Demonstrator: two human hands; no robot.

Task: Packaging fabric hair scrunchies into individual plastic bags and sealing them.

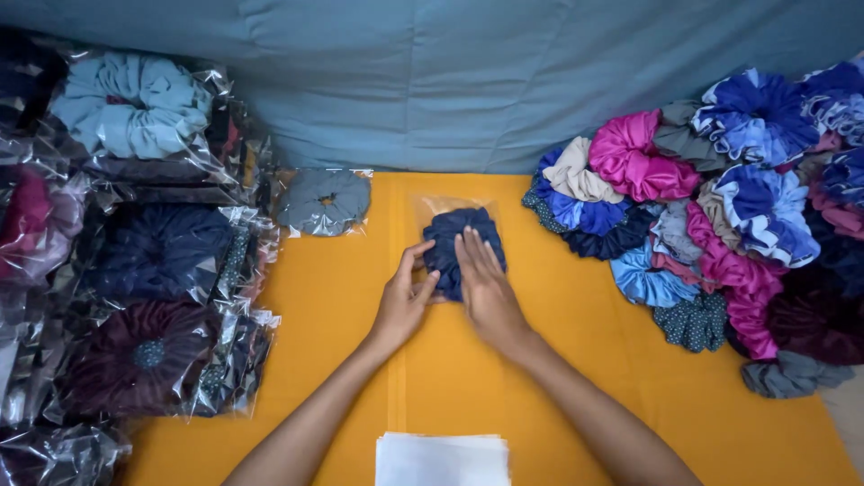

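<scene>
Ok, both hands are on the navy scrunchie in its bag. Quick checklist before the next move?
1. Navy scrunchie fully inside the clear bag: cannot tell, the hands cover its lower part.
2. Right hand flat on the scrunchie: ok.
3. Left hand at the bag's left edge: ok.
4. Bag lying flat on the orange cloth: ok.
5. Bag opening closed: cannot tell.
6. Stack of white sheets apart from the hands: ok.
</scene>
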